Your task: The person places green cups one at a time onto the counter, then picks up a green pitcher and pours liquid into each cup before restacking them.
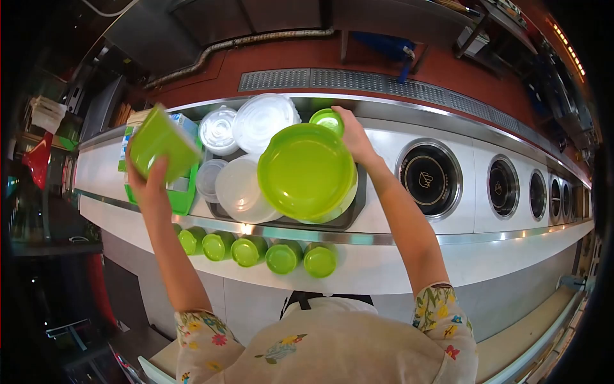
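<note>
My left hand grips a green container, tilted above a green tray at the left of the counter. Fingers of my right hand close on the rim of a small green cup at the counter's far side. Just in front of that cup, a large green bowl tops a stack on a dark tray. Stacks of clear plastic lids and a translucent white lid stand to the left of the bowl.
Several green cups line the lower front ledge. Round black inset plates run along the counter to the right. Beyond the counter's metal edge lie a red floor and a drain grate.
</note>
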